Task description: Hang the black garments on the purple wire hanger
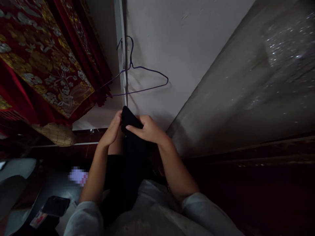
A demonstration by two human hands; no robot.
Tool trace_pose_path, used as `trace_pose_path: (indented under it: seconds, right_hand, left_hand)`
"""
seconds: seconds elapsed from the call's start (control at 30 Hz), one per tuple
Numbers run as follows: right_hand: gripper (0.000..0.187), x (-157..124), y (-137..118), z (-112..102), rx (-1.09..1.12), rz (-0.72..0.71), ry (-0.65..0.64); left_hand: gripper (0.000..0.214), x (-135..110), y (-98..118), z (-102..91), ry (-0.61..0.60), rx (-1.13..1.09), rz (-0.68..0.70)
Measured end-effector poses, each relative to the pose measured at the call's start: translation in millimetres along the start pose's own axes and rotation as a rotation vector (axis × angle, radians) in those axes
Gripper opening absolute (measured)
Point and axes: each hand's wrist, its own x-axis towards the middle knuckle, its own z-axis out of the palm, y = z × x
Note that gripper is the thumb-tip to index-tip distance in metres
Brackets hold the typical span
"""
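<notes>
below the hanger [131, 65], the black cloth [131, 118] is between both hands: right hand [149, 129] pinching it, thumb on top; left hand [113, 130] at its edge, fingers' grip unclear.

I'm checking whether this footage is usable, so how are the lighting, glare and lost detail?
Head view: dim overall, lower right nearly black; head view: the black cloth loses its lower outline in darkness; head view: white glints on the plastic sheeting, upper right; head view: a pixelated patch, lower left, hides what's there.
</notes>
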Motion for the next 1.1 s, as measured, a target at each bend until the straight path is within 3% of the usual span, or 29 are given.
trace_pose_path:
  seconds: [0.1, 0.17, 0.3, 0.43, 0.6, 0.7, 0.77, 0.83, 0.9, 0.93, 1.0, 1.1]
  right_hand:
    - [0.012, 33, -2, -32, -0.115, -0.151, -0.028]
    - [0.004, 60, 13, -39, -0.114, -0.201, 0.082]
    - [0.032, 107, 67, -16, -0.044, -0.118, 0.394]
    - [0.014, 115, 109, -1, -0.226, 0.114, 0.317]
    - [0.026, 82, 108, -40, -0.365, 0.130, 0.375]
    - [0.041, 65, 89, -67, -0.330, 0.160, 0.404]
    - [0.045, 57, 76, -77, -0.306, 0.190, 0.394]
    - [0.044, 51, 64, -79, -0.300, 0.212, 0.390]
    - [0.039, 48, 56, -76, -0.298, 0.203, 0.380]
    - [0.034, 46, 53, -74, -0.295, 0.188, 0.371]
    - [0.023, 46, 50, -69, -0.284, 0.152, 0.345]
    - [0.014, 47, 47, -62, -0.264, 0.099, 0.316]
  left_hand:
    - [0.071, -3, -3, -21.2, -0.331, 0.391, -0.108]
    - [0.069, -6, 5, -36.4, -0.486, 0.673, -0.151]
    - [0.064, -6, 36, -65.8, -0.584, 1.114, -0.284]
    - [0.049, -2, 51, -84.1, -0.625, 1.376, -0.394]
    - [0.044, 1, 41, -97.7, -0.714, 1.396, -0.551]
    - [0.035, 8, 39, -105.7, -0.698, 1.468, -0.533]
    - [0.033, 17, 44, -111.3, -0.592, 1.573, -0.442]
    - [0.037, 26, 54, -116.0, -0.391, 1.627, -0.369]
    - [0.042, 34, 62, -117.5, -0.220, 1.536, -0.330]
    - [0.044, 37, 63, -116.2, -0.196, 1.446, -0.320]
    - [0.045, 37, 57, -108.0, -0.309, 1.243, -0.335]
    - [0.039, 27, 23, -81.0, -0.630, 1.025, -0.424]
